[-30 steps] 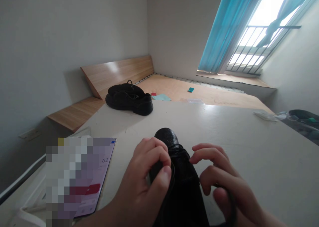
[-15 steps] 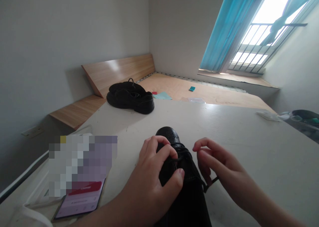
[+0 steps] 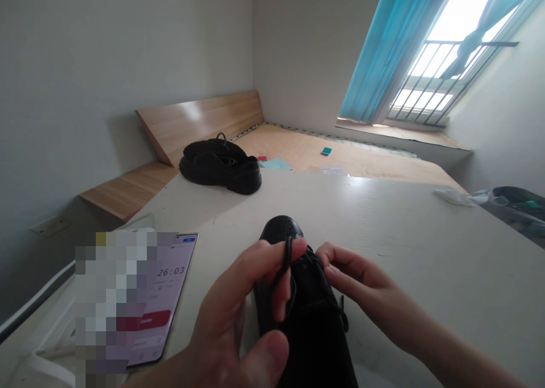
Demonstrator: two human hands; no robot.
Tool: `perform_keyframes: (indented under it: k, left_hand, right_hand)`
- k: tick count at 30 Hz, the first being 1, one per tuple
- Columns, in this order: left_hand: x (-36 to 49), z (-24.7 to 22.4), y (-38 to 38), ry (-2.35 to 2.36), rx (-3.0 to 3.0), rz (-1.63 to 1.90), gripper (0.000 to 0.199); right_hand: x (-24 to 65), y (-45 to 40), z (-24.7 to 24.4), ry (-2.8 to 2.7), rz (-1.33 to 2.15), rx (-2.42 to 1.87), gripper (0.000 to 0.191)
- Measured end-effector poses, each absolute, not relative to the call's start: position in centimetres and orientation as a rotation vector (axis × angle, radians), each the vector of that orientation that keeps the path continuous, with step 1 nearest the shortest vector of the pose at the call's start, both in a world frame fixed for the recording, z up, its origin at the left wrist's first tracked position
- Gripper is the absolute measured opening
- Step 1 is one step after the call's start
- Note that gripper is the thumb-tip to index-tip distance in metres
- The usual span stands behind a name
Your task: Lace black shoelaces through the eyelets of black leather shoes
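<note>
One black shoe [image 3: 313, 331] lies between spread left fingers [image 3: 258, 264] hooking its lace [image 3: 288, 253] and right fingers [image 3: 349, 259] pinched together.

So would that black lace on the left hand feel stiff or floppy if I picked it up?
The black lace is probably floppy, since it bends round a finger of the left hand. It looks thin, so it's likely light. It probably can't roll off, since it seems laced into the shoe.

shoe [image 3: 309, 314] @ 6 o'clock looks leathery, toe [image 3: 281, 227] glossy & pebbly. tabletop [image 3: 409, 223] smooth. headboard [image 3: 204, 118] @ 10 o'clock shiny wood imo
</note>
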State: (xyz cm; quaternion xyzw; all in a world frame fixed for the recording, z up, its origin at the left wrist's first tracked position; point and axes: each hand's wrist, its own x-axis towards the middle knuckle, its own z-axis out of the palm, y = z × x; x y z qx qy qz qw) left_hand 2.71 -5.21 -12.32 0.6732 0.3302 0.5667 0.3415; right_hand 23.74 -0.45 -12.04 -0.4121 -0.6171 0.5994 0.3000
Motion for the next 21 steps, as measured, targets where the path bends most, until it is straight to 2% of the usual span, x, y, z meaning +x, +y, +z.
perform_keyframes:
  k: [2, 4, 6, 8, 10, 12, 15, 19, 21]
  left_hand:
    - [2.9, -12.4, -5.8, 1.121, 1.816, 1.543, 0.040]
    - [3.2, -12.0, -6.1, 1.305, 1.915, 1.637, 0.043]
    - [3.5, -11.5, -6.1, 1.278, 1.991, 1.677, 0.040]
    - [3.8, -11.0, -5.9, 1.144, 1.976, 1.667, 0.026]
    - [3.8, -10.8, -5.6, 1.070, 1.949, 1.613, 0.013]
    - [3.7, -10.7, -5.2, 1.051, 1.978, 1.519, 0.018]
    - [3.6, -10.8, -4.6, 1.118, 2.051, 1.370, 0.026]
    - [3.8, -11.1, -3.8, 1.343, 2.014, 1.215, 0.013]
    - [4.0, -11.4, -3.5, 1.368, 1.971, 1.128, 0.018]
  right_hand:
    - [23.8, -0.5, -12.2, -1.781, 1.357, -1.092, 0.021]
    - [23.9, -0.5, -12.2, -1.975, 0.947, -1.065, 0.013]
    - [24.0, -0.4, -12.2, -2.138, 0.423, -1.016, 0.012]
    - [24.0, -0.5, -12.0, -2.212, -0.072, -0.948, 0.016]
    - [24.0, -0.6, -11.8, -2.206, -0.319, -0.908, 0.018]
    - [23.8, -0.8, -11.7, -2.189, -0.193, -0.950, 0.014]
    - [23.8, -0.7, -12.0, -2.115, 0.321, -1.073, 0.008]
    - [23.8, 0.0, -12.5, -1.923, 0.946, -1.120, 0.015]
    - [23.9, 0.1, -12.5, -1.731, 1.244, -1.118, 0.017]
